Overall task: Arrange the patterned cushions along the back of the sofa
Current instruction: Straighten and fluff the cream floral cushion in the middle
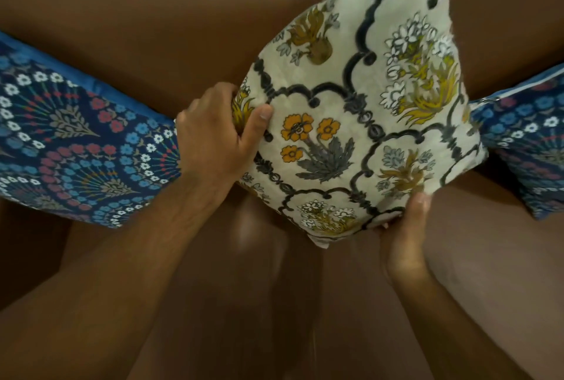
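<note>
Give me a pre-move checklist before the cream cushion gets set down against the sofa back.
1. Left hand grips the cream cushion at its left edge: ok.
2. Right hand supports its bottom corner: ok.
3. Gap between the left blue cushion and the right blue cushion: ok.
4. Cream cushion square to the sofa back: not ok, tilted.
5. Seat under the cushion clear: cannot tell.

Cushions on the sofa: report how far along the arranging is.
Done: two blue cushions, left and right, lean against the sofa back. In hand: the cream cushion, tilted between them, gripped by left hand and right hand. Left: seating it square in the gap.
</note>
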